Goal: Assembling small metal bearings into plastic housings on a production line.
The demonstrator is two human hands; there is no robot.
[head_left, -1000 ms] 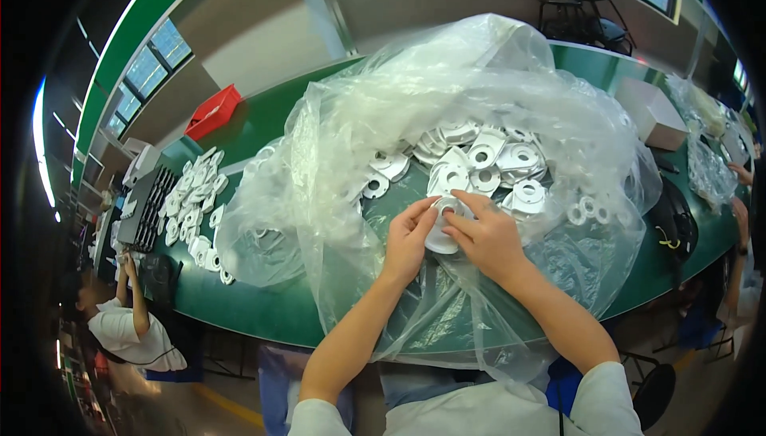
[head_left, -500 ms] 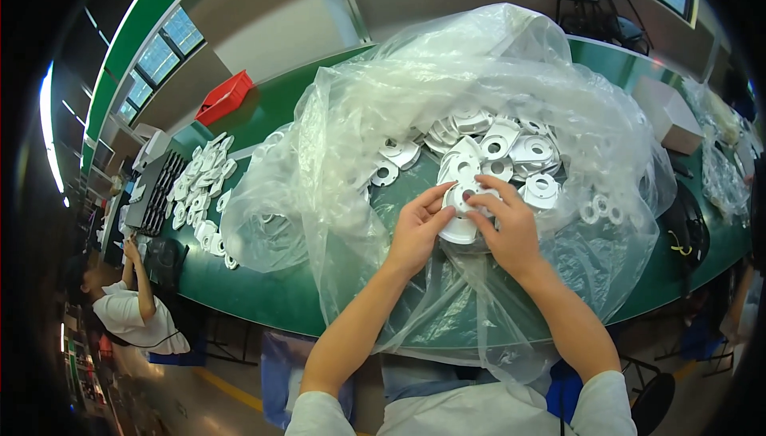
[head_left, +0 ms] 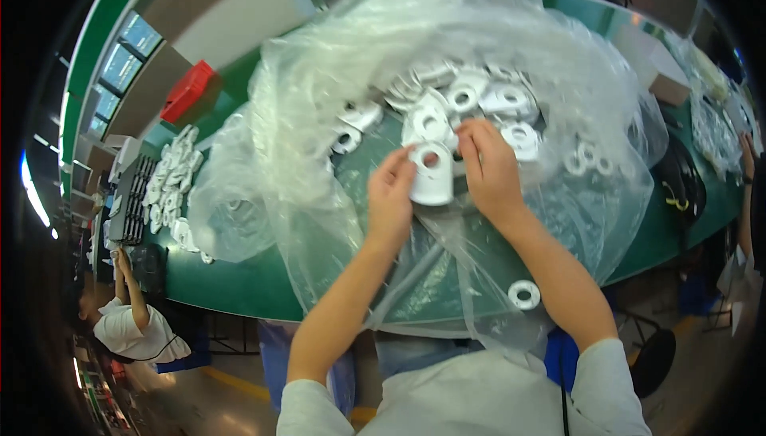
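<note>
My left hand [head_left: 391,197] pinches a white plastic part [head_left: 432,189] by its left edge. The part is rounded at one end, with a round hole through which a bit of skin colour or red shows. Just right of it, my right hand [head_left: 488,166] has its thumb and fingers drawn together; whatever is between them is hidden and blurred. Beyond both hands lies a heap of similar white parts [head_left: 467,94] inside a large clear plastic bag [head_left: 319,93]. A loose white ring [head_left: 524,295] lies near the table's front edge, beside my right forearm.
More white parts [head_left: 171,177] are heaped on the green table [head_left: 231,284] at the left, by a dark rack [head_left: 132,201]. A red bin [head_left: 189,91] stands far left, a pale box [head_left: 654,65] far right. White rings [head_left: 589,158] lie right. Another person [head_left: 136,324] works at left.
A white ring now lies near the front edge, where none showed before. My right hand has come off the held part, which my left hand alone grips. The whole view has shifted.
</note>
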